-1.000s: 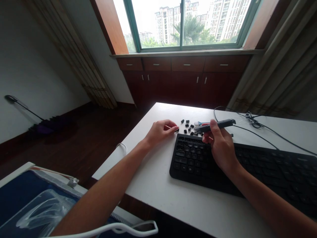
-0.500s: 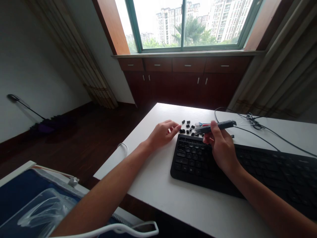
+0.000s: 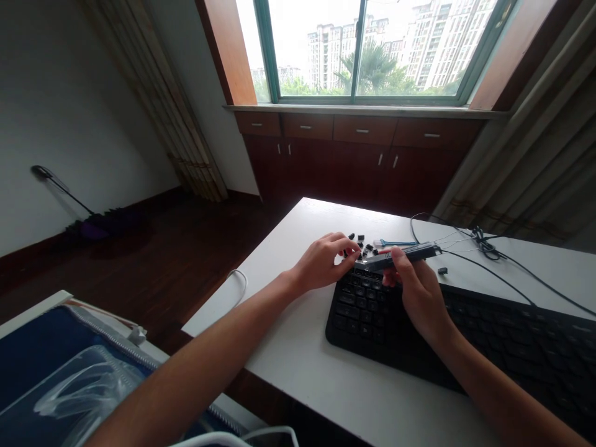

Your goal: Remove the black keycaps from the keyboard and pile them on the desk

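My right hand point(image 3: 421, 288) grips a dark, slim keycap puller point(image 3: 421, 250) with thin wire prongs at its right end. It is above the upper left part of a black keyboard point(image 3: 361, 313), where several keys look to be off at the top row. My left hand point(image 3: 326, 261) is beside the keyboard's top left corner, thumb and fingertips curled together next to the puller's left end. What lies between those fingertips is too small to make out. Several loose black keycaps point(image 3: 361, 238) lie just beyond the fingers. A blue-handled brush point(image 3: 395, 243) rests behind the puller.
One keycap point(image 3: 442, 270) lies apart, right of my right hand. A bundled black cable point(image 3: 487, 245) trails across the white table point(image 3: 298, 366). A white cable point(image 3: 243, 279) curls over the table's left edge. A blue zippered bag point(image 3: 41, 366) is at lower left.
My left hand has moved right and slightly nearer, and its fingertips have closed beside the puller's left end. The right hand still holds the puller. The view has shifted a little.
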`<state>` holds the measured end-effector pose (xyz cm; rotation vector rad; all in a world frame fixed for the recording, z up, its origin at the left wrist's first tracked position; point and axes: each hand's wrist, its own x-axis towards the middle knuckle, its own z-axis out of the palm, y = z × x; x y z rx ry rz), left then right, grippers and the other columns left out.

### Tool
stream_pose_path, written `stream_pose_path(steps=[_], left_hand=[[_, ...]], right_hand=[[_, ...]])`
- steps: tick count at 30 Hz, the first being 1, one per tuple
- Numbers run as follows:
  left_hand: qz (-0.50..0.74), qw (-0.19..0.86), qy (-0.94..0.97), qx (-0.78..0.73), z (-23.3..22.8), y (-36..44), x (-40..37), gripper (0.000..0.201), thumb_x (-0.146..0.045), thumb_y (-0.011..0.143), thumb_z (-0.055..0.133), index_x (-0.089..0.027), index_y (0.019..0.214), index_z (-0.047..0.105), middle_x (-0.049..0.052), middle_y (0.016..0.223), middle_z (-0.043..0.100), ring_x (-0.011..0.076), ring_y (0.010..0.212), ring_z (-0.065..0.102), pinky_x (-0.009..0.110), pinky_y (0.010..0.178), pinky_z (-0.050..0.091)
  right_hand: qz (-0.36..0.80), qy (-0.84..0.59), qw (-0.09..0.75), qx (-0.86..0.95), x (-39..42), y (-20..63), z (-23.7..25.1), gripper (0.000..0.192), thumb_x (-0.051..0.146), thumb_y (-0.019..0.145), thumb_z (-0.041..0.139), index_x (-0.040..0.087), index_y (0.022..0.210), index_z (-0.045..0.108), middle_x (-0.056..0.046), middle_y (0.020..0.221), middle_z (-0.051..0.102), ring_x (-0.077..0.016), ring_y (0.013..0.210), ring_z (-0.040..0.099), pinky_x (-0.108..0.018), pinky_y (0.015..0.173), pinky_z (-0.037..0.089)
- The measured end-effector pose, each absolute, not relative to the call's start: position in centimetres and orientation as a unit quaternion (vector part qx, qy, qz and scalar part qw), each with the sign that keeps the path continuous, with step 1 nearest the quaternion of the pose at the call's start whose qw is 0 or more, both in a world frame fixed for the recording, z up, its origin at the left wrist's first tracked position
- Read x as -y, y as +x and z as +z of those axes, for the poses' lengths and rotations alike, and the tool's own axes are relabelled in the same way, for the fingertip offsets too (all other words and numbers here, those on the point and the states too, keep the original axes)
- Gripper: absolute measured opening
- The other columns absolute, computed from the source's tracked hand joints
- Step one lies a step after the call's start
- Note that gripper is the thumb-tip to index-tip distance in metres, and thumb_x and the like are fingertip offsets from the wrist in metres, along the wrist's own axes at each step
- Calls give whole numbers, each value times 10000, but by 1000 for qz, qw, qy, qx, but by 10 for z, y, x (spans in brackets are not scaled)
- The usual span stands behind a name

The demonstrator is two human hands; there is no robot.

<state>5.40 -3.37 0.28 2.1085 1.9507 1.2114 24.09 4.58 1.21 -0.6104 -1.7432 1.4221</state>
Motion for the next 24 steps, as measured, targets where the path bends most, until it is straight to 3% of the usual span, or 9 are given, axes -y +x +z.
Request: stream_pose_path(steps=[6,17,24], left_hand=[[535,144,542,-632,-4,72,2,308,-419,971,522,-157,1004,680,55,966,700,152,833,641,253,710,516],[574,299,514,-563,-1,68,16,378,-461,974,507,-128,934,682,45,851,658,134,770,588,235,705,463],[597,296,489,-562,1,72,8,404,-439,992,467,-114,907,691,31,789,624,128,744,568,246,736,466]], right_hand=[[556,-255,372,698,-44,239,10,368,520,943,555,175,886,667,5,670,600,-129,595,550,-272,573,442],[617,-260,341,660,-46,243,13,349,524,930,577,189,876,663,-6,721,617,-131,619,549,-266,577,450],[608,-255,335,673,-43,243,17,369,529,930,573,180,856,670,-4,673,606,-128,598,540,-260,565,446]])
